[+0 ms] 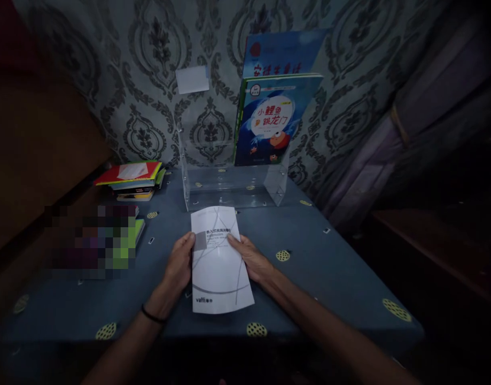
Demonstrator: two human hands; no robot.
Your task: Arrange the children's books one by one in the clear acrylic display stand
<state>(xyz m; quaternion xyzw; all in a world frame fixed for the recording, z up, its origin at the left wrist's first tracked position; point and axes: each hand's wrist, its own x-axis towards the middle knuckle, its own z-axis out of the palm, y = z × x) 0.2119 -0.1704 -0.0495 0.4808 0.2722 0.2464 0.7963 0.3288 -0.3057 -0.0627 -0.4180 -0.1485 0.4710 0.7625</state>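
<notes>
A white booklet (219, 272) with dark print and curved grey lines on its cover is held up over the near part of the table. My left hand (180, 264) grips its left edge, thumb on the cover. On the opposite edge, my right hand (251, 258) pinches it the same way; the fingers behind the booklet are hidden. Beyond it stands a clear acrylic rack (233, 187). Blue picture books (265, 125) lean upright in the rack's right side, one behind another. A small white card (192, 79) shows at the rack's upper left.
A blue cloth with yellow pineapple-like prints covers the table (301, 289). At the back left lies a stack of books (135, 179) with a red one on top. Nearer, another pile (127, 240) is blurred by pixelation. A tied curtain (365, 144) hangs at the right.
</notes>
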